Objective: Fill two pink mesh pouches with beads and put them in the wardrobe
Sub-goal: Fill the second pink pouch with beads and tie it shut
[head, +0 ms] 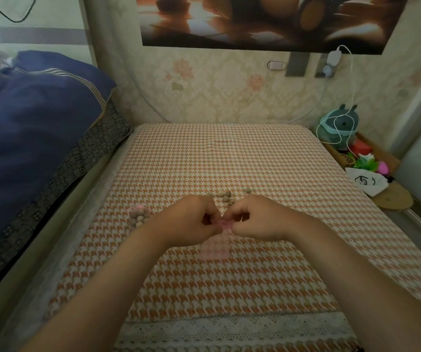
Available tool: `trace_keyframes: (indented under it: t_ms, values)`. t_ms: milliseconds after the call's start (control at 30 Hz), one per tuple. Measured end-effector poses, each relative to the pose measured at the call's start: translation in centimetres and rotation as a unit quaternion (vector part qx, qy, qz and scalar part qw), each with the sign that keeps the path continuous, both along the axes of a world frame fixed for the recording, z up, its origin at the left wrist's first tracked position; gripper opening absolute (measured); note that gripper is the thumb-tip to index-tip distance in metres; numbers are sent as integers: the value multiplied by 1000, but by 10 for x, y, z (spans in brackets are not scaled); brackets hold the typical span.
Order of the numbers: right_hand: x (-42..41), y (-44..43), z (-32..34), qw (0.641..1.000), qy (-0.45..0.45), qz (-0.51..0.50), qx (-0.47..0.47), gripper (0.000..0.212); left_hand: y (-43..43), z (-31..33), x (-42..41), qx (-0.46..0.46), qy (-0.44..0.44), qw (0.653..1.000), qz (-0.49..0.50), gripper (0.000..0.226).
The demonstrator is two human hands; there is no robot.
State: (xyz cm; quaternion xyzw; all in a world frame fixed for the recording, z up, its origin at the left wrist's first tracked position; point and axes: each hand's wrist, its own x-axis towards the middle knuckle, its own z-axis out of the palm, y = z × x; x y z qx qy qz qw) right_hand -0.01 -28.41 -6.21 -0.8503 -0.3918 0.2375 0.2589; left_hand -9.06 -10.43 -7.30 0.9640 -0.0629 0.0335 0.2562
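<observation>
I note the flat pink mesh pouch (214, 250) on the houndstooth desk (229, 153), its mouth pinched by the fingers of my left hand (189, 219) and right hand (257, 217), loose beads (226, 198) just beyond them, a filled pouch (139, 217) to the left, navy bedding (26, 123) alongside, floral wallpaper (204, 85) behind.

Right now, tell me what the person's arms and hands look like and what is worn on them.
The left arm and the right arm are bare as far as the frame shows: no sleeves. The left hand and the right hand wear no gloves, and no watch, bracelet or ring is visible.
</observation>
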Motion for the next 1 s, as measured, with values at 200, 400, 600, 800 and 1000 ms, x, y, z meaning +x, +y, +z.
trace_keyframes:
  t_ms: [200, 400, 600, 800, 1000]
  values:
    - [1, -2, 2, 993, -90, 47, -65, 11, 5, 1, 0, 22, 22, 999, -18, 10]
    - [3, -4, 2, 989, -119, 48, -74, 11, 8, 0, 0, 80, 64, 995, 1, 16]
    - [2, -2, 2, 976, -170, 60, -121, 16, 6, 4, -1, 122, 67, 990, 32, 18]
    - [-3, 2, -2, 978, -170, 61, -103, 18, 2, -1, 3, 131, 89, 984, 79, 39]
    - [11, -5, -8, 991, -97, 56, -73, 36, -5, 0, 11, -2, 74, 985, 156, 47]
